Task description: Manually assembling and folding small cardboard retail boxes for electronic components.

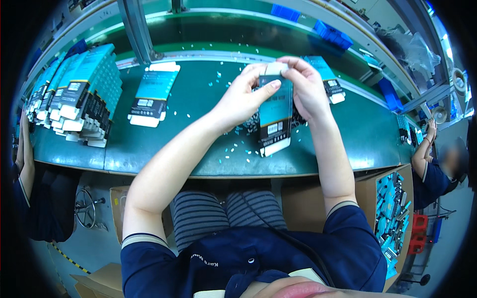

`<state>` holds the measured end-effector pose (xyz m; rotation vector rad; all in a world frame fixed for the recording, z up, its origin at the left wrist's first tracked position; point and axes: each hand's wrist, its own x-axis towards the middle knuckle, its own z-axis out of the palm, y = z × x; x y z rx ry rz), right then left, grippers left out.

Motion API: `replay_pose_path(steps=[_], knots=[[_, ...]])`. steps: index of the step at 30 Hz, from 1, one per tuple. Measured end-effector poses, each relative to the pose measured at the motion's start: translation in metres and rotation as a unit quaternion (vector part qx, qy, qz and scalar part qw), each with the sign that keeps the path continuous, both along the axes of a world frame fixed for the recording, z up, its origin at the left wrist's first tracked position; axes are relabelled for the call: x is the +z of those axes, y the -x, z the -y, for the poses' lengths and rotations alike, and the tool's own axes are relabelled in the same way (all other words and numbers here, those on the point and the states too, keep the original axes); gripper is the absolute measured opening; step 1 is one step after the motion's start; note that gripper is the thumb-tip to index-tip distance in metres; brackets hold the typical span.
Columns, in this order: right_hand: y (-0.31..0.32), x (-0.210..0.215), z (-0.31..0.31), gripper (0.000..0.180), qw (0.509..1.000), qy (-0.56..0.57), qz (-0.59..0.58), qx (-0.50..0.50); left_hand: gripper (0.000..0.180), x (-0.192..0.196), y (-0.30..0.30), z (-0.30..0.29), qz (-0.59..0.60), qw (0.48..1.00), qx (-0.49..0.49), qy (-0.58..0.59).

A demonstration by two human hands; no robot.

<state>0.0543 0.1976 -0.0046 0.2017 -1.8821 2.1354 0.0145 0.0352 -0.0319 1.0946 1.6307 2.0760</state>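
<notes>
I hold a long flat teal and black carton (275, 117) upright over the green table (198, 144). My left hand (244, 97) grips its left side near the top, thumb across the front. My right hand (304, 84) pinches the white flap at its top end. The lower white flap hangs just above the table. A flat carton of the same kind (151, 94) lies to the left, and another (328, 79) lies behind my right hand.
A tight row of standing cartons (79, 94) fills the table's left end. Small pale bits (233, 149) are scattered on the table. A cardboard box of cartons (392, 213) stands at my right. Other people sit at the far left (22, 164) and right (432, 169).
</notes>
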Motion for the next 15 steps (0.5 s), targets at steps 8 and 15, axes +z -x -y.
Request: replay_pose_path(steps=[8, 15], knots=[[-0.007, 0.004, -0.012, 0.023, 0.980, 0.117, 0.059, 0.147, 0.026, 0.021, -0.001, 0.002, 0.178, 0.983, -0.035, -0.042], [-0.006, -0.002, -0.016, 0.020, 0.980, 0.064, 0.089, 0.164, 0.017, 0.005, 0.012, -0.007, -0.006, 0.999, 0.024, 0.037]])
